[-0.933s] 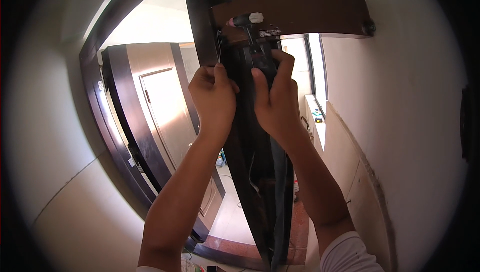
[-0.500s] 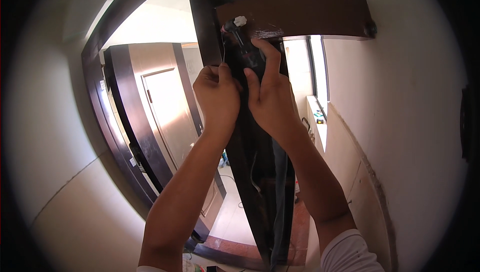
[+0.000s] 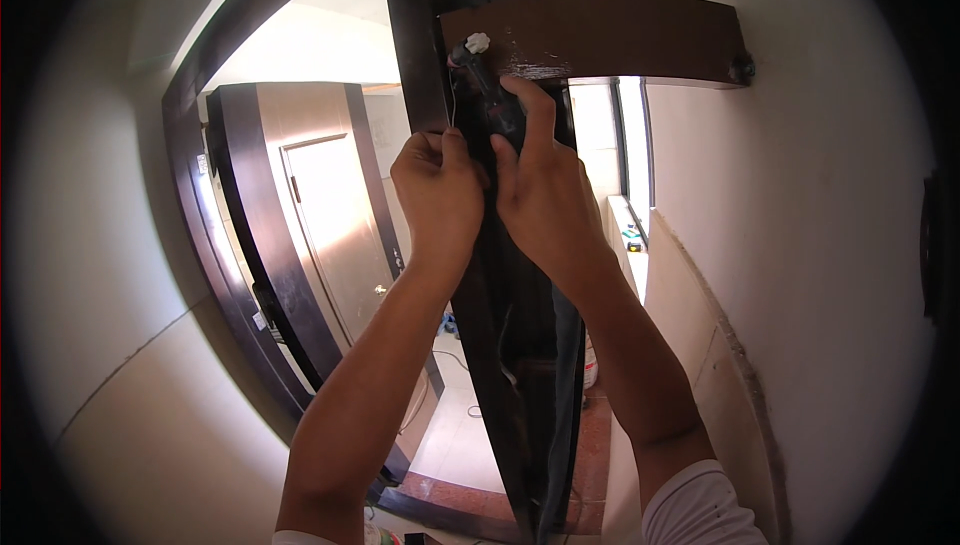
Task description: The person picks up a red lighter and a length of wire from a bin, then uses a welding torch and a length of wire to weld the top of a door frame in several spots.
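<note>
A black, narrow-necked handheld tool point(image 3: 488, 81) with a white knob-like piece at its top leans against the dark wood post point(image 3: 420, 55). My right hand point(image 3: 545, 185) grips its lower body, thumb on the near side and index finger curled over the right. My left hand point(image 3: 435, 185), just left of it, has thumb and forefinger pinched on a thin pale wire point(image 3: 453, 105). This wire runs up toward the tool's head. My other left fingers are curled in, partly hidden. Behind the tool, a brown board point(image 3: 620, 35) with white scuffs juts out to the right.
A panelled door point(image 3: 325, 205) stands ajar in the dark frame at left. A grey-blue strip point(image 3: 565, 385) hangs down beside the post. The window ledge point(image 3: 628, 230) at right holds small items. A reddish sill point(image 3: 450, 495) crosses the floor below.
The view has shifted slightly, so the post and board appear a little further right. Both hands keep their hold, and the tool and wire stay nearly in place.
</note>
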`<control>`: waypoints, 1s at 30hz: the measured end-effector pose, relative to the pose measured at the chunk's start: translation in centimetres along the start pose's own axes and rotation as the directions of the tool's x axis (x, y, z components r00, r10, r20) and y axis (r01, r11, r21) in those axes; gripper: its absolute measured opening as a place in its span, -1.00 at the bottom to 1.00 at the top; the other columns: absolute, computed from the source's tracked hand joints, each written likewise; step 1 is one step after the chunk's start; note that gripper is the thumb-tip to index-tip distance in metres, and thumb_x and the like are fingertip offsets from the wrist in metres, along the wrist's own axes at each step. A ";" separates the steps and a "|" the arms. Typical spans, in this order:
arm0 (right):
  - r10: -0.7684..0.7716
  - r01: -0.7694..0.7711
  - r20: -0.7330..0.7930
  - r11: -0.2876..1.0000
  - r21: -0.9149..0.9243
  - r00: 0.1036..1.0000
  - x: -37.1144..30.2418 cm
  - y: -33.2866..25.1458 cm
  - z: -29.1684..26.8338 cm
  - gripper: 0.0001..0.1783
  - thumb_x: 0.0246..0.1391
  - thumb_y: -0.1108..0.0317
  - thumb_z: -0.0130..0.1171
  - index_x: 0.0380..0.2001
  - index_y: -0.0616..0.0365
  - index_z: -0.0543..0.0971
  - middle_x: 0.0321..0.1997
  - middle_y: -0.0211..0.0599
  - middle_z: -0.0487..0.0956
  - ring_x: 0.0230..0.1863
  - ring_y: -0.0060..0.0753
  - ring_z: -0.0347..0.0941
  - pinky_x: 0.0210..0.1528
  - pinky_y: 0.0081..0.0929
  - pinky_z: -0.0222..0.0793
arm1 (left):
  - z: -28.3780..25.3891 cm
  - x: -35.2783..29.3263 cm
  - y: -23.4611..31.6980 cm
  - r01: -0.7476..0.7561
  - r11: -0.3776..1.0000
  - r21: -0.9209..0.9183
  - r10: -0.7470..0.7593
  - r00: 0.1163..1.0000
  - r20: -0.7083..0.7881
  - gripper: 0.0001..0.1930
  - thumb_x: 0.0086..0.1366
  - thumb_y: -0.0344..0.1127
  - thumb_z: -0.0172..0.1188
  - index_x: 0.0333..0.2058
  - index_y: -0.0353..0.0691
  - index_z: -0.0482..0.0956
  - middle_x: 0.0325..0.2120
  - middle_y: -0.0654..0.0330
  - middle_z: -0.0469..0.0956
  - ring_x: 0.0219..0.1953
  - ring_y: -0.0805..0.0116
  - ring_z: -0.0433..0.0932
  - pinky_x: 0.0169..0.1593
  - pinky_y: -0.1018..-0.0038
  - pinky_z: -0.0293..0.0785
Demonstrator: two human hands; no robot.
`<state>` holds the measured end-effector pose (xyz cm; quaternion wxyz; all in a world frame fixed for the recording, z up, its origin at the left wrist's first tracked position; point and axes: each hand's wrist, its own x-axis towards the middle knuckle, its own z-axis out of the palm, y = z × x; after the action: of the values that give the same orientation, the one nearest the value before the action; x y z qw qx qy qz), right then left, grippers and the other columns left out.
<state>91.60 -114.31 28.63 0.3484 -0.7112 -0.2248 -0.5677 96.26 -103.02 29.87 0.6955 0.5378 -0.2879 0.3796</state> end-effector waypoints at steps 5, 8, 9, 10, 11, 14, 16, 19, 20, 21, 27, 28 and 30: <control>-0.001 0.002 0.008 0.999 -0.034 1.000 0.1 -0.3 -0.2 -0.40 0.46 0.37 0.10 0.44 0.05 0.13 -0.33 0.16 0.69 -0.33 0.30 0.70 -0.33 0.12 0.60 | 0.1 0.1 0.0 0.005 1.000 -0.021 -0.005 1.000 0.003 -0.74 0.53 -0.31 0.19 -0.38 -0.28 0.48 -0.68 0.23 0.49 -0.72 0.52 0.34 -0.64 0.52 0.20; 0.022 -0.020 0.022 0.997 -0.075 1.000 0.0 -0.6 -0.2 -0.39 0.46 0.36 0.09 0.45 0.03 0.13 -0.30 0.19 0.69 -0.32 0.31 0.70 -0.33 0.14 0.61 | -0.1 0.2 -0.2 -0.003 1.000 -0.003 0.003 1.000 0.000 -0.74 0.53 -0.30 0.19 -0.37 -0.28 0.48 -0.68 0.23 0.48 -0.72 0.52 0.34 -0.64 0.52 0.20; 0.013 -0.012 0.017 0.998 -0.067 1.000 0.0 -0.4 -0.1 -0.39 0.46 0.36 0.09 0.45 0.02 0.13 -0.30 0.20 0.69 -0.32 0.32 0.70 -0.32 0.15 0.61 | -0.1 0.2 -0.2 -0.001 1.000 -0.007 0.001 1.000 0.002 -0.74 0.53 -0.30 0.19 -0.37 -0.28 0.48 -0.68 0.23 0.48 -0.72 0.52 0.33 -0.64 0.52 0.19; 0.005 -0.004 0.012 0.998 -0.059 1.000 0.0 -0.3 -0.1 -0.38 0.46 0.36 0.09 0.45 0.01 0.13 -0.29 0.20 0.69 -0.31 0.32 0.70 -0.32 0.16 0.61 | 0.0 0.2 -0.2 0.001 1.000 -0.011 -0.001 1.000 0.003 -0.74 0.53 -0.30 0.19 -0.37 -0.28 0.48 -0.68 0.23 0.48 -0.72 0.52 0.33 -0.64 0.52 0.19; 0.006 -0.006 0.012 0.998 -0.062 1.000 0.0 -0.2 0.0 -0.38 0.46 0.36 0.09 0.45 0.01 0.13 -0.29 0.20 0.69 -0.31 0.32 0.70 -0.32 0.16 0.61 | 0.0 0.2 -0.2 0.003 1.000 -0.013 -0.003 1.000 0.005 -0.74 0.53 -0.30 0.19 -0.37 -0.28 0.48 -0.68 0.23 0.48 -0.72 0.52 0.33 -0.64 0.52 0.19; -0.001 0.001 0.000 0.997 -0.071 1.000 0.0 -0.3 0.0 -0.38 0.45 0.36 0.10 0.46 0.00 0.14 -0.30 0.20 0.69 -0.31 0.32 0.70 -0.32 0.16 0.61 | 0.0 0.2 -0.1 0.018 1.000 -0.021 -0.018 1.000 0.010 -0.74 0.53 -0.29 0.19 -0.37 -0.28 0.48 -0.68 0.23 0.48 -0.72 0.52 0.33 -0.64 0.51 0.19; -0.009 0.009 -0.001 0.998 -0.066 1.000 0.0 -0.3 0.1 -0.39 0.45 0.37 0.11 0.45 0.01 0.16 -0.30 0.20 0.69 -0.32 0.32 0.70 -0.33 0.14 0.62 | -0.1 0.3 -0.3 0.015 1.000 -0.021 -0.015 1.000 0.016 -0.75 0.53 -0.30 0.19 -0.36 -0.28 0.48 -0.68 0.23 0.47 -0.72 0.52 0.33 -0.64 0.51 0.19; -0.045 0.046 0.011 0.990 -0.134 0.999 0.1 -0.1 0.2 -0.40 0.45 0.37 0.11 0.44 0.05 0.18 -0.32 0.20 0.69 -0.32 0.32 0.70 -0.33 0.12 0.62 | -0.3 0.3 -0.2 -0.022 1.000 0.020 0.022 1.000 0.003 -0.69 0.52 -0.32 0.14 -0.44 -0.35 0.50 -0.71 0.19 0.52 -0.68 0.50 0.43 -0.56 0.46 0.32; -0.044 0.045 0.012 0.990 -0.132 0.999 0.1 -0.2 0.1 -0.40 0.45 0.37 0.11 0.44 0.05 0.18 -0.32 0.20 0.69 -0.32 0.32 0.70 -0.33 0.12 0.62 | -0.3 0.3 0.0 -0.021 1.000 0.022 0.021 1.000 0.002 -0.69 0.52 -0.32 0.14 -0.44 -0.35 0.50 -0.71 0.19 0.52 -0.68 0.50 0.43 -0.56 0.46 0.32; -0.022 0.024 0.016 0.992 -0.122 1.000 0.2 -0.4 -0.1 -0.40 0.45 0.36 0.11 0.44 0.05 0.17 -0.31 0.21 0.69 -0.32 0.32 0.70 -0.33 0.12 0.63 | -0.2 0.4 0.1 -0.003 1.000 0.028 0.003 1.000 0.006 -0.69 0.52 -0.31 0.14 -0.44 -0.35 0.50 -0.71 0.19 0.53 -0.68 0.49 0.44 -0.55 0.46 0.32; 0.021 -0.020 0.012 0.996 -0.087 1.000 0.1 -1.1 -0.8 -0.39 0.46 0.35 0.09 0.45 0.03 0.13 -0.28 0.24 0.68 -0.29 0.34 0.70 -0.29 0.13 0.65 | -0.1 0.2 0.2 0.021 1.000 0.021 -0.021 1.000 0.006 -0.68 0.53 -0.29 0.15 -0.44 -0.35 0.51 -0.71 0.17 0.54 -0.68 0.48 0.46 -0.55 0.46 0.33; 0.031 -0.029 0.021 0.995 -0.091 0.999 0.1 -1.1 -0.9 -0.39 0.47 0.35 0.09 0.46 0.02 0.13 -0.28 0.24 0.68 -0.28 0.35 0.70 -0.27 0.14 0.65 | -0.1 0.3 0.1 0.010 1.000 0.023 -0.010 1.000 0.010 -0.68 0.53 -0.29 0.15 -0.44 -0.35 0.50 -0.71 0.17 0.54 -0.68 0.47 0.46 -0.55 0.46 0.33; 0.011 -0.010 0.014 0.996 -0.091 1.000 0.1 -0.8 -0.7 -0.39 0.47 0.35 0.09 0.45 0.02 0.13 -0.29 0.23 0.68 -0.28 0.34 0.70 -0.27 0.13 0.65 | -0.1 0.3 0.1 0.017 1.000 0.026 -0.018 1.000 0.009 -0.68 0.53 -0.29 0.15 -0.44 -0.35 0.50 -0.71 0.17 0.54 -0.68 0.47 0.46 -0.55 0.45 0.33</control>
<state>90.61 -114.37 28.99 0.3171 -0.7316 -0.1975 -0.5703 96.34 -102.84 30.15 0.6904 0.5511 -0.2815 0.3747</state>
